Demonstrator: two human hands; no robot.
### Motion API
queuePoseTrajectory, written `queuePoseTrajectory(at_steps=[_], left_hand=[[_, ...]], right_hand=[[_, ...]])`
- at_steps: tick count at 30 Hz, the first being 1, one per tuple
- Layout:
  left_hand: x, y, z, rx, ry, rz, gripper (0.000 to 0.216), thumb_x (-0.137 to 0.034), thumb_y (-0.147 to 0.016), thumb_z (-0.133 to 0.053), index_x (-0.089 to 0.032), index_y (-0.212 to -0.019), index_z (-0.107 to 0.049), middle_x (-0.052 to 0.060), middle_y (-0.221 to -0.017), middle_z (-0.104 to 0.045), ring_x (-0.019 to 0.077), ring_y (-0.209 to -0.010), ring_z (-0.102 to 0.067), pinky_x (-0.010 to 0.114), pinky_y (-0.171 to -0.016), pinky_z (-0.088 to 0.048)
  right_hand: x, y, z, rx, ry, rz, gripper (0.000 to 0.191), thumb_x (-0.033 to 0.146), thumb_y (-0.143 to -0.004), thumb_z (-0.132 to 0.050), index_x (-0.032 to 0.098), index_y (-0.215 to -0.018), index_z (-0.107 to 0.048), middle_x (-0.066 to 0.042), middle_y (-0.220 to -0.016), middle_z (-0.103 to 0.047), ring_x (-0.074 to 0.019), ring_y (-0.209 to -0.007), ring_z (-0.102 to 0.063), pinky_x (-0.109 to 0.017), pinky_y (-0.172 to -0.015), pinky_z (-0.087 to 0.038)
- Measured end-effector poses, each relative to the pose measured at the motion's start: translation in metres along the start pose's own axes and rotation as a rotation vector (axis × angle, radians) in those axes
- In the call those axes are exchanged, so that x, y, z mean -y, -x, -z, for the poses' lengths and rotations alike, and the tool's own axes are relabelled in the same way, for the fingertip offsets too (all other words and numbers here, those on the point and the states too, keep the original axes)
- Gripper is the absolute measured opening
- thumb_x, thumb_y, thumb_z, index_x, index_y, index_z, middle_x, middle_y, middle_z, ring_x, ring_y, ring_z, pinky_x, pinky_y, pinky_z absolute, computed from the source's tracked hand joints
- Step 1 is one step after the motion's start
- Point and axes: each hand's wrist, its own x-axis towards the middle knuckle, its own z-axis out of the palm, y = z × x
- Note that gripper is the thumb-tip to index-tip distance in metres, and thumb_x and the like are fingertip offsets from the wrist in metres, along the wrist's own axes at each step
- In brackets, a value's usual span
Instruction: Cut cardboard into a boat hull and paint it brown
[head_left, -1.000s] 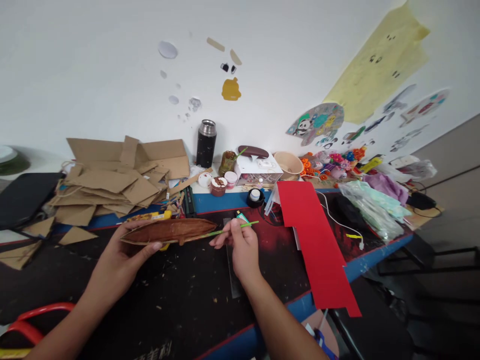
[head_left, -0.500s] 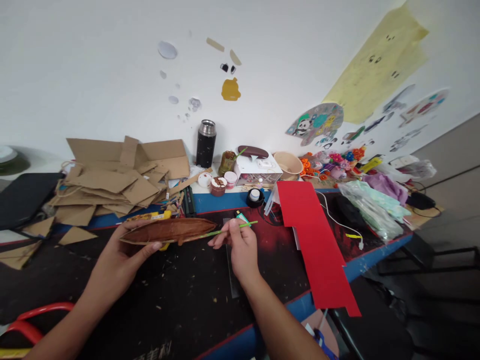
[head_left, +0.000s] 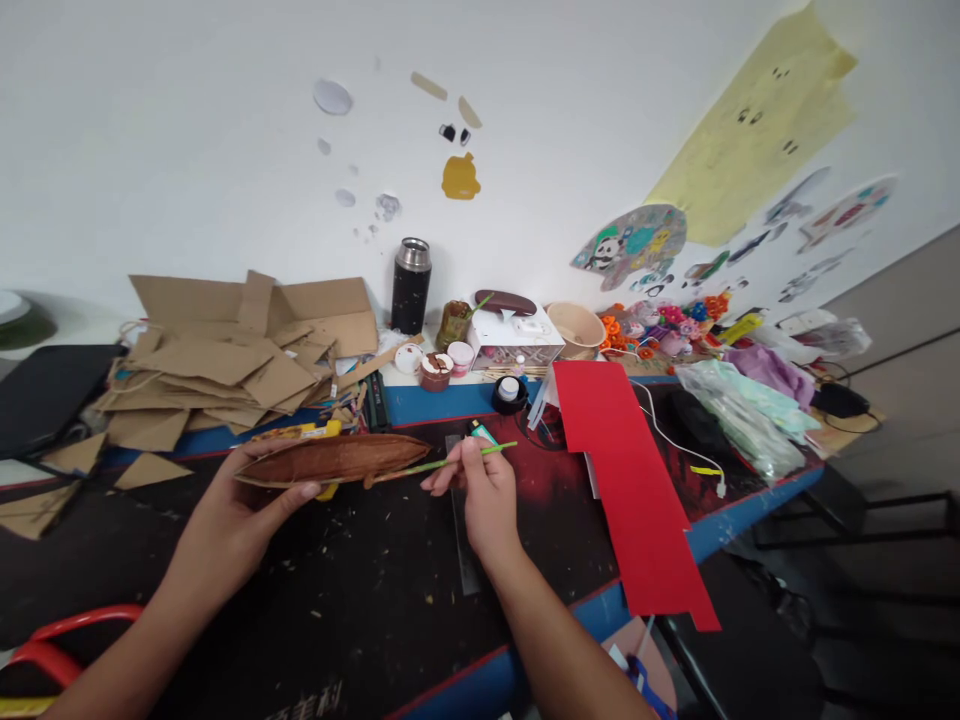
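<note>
My left hand (head_left: pixel 240 515) grips a long, pointed, brown-painted boat-shaped piece (head_left: pixel 337 458) and holds it level above the dark table (head_left: pixel 360 600). My right hand (head_left: pixel 480 490) pinches a thin green brush (head_left: pixel 457 460), whose tip touches the right end of the brown piece. A yellow object (head_left: pixel 300 433) lies on the table just behind the brown piece, partly hidden by it.
Cardboard scraps (head_left: pixel 225 360) pile at the back left. A black flask (head_left: pixel 411 285), small paint pots (head_left: pixel 436 370), a white box (head_left: pixel 517 340) and a bowl (head_left: pixel 576 330) line the wall. A red sheet (head_left: pixel 630 480) hangs over the right edge. A ruler (head_left: pixel 461 540) lies under my right wrist.
The brown piece and both hands shifted very slightly left; the brush stays at the piece's right end.
</note>
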Motion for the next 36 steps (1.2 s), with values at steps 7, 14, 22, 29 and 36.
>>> queuePoseTrajectory(at_steps=[7,14,22,29,36], left_hand=[[-0.003,0.001,0.0,-0.014,0.015,0.024,0.075,-0.073,-0.056,-0.088,-0.024,-0.108,-0.065,0.011,-0.11,-0.081,0.0375,-0.108,-0.076,0.057,-0.105,-0.059],[-0.002,-0.001,-0.001,-0.026,-0.02,0.03,0.075,-0.072,-0.055,-0.086,-0.024,-0.109,-0.066,0.011,-0.112,-0.08,0.0373,-0.11,-0.075,0.058,-0.107,-0.056],[-0.006,0.0,-0.002,-0.026,0.014,0.077,0.081,-0.075,-0.048,-0.088,-0.025,-0.107,-0.065,0.01,-0.106,-0.081,0.0372,-0.105,-0.076,0.056,-0.101,-0.06],[-0.003,-0.001,-0.002,-0.027,-0.03,0.034,0.077,-0.074,-0.053,-0.086,-0.024,-0.108,-0.067,0.011,-0.115,-0.079,0.0381,-0.113,-0.073,0.058,-0.11,-0.054],[-0.001,0.0,-0.001,-0.019,0.007,0.066,0.073,-0.067,-0.053,-0.086,-0.025,-0.109,-0.065,0.01,-0.113,-0.08,0.0381,-0.112,-0.074,0.057,-0.109,-0.055]], right_hand=[[-0.003,-0.006,0.012,-0.042,0.04,0.015,0.053,0.073,-0.094,-0.07,0.022,-0.083,-0.066,0.002,-0.055,-0.067,-0.0204,-0.055,-0.073,-0.03,-0.06,-0.057],[0.002,-0.006,0.038,-0.131,-0.025,0.029,0.052,0.072,-0.093,-0.073,0.021,-0.083,-0.064,0.003,-0.055,-0.068,-0.0181,-0.052,-0.071,-0.028,-0.057,-0.056],[-0.004,-0.008,0.03,-0.089,0.022,0.029,0.052,0.072,-0.094,-0.071,0.02,-0.085,-0.066,0.002,-0.058,-0.07,-0.0195,-0.055,-0.074,-0.027,-0.055,-0.056],[0.001,-0.011,0.049,-0.187,0.022,0.05,0.054,0.073,-0.092,-0.073,0.02,-0.084,-0.065,0.003,-0.057,-0.068,-0.0184,-0.052,-0.072,-0.027,-0.054,-0.057],[-0.007,-0.018,0.04,-0.118,0.054,0.011,0.057,0.076,-0.089,-0.073,0.02,-0.085,-0.066,0.001,-0.058,-0.07,-0.0195,-0.054,-0.074,-0.026,-0.052,-0.057]])
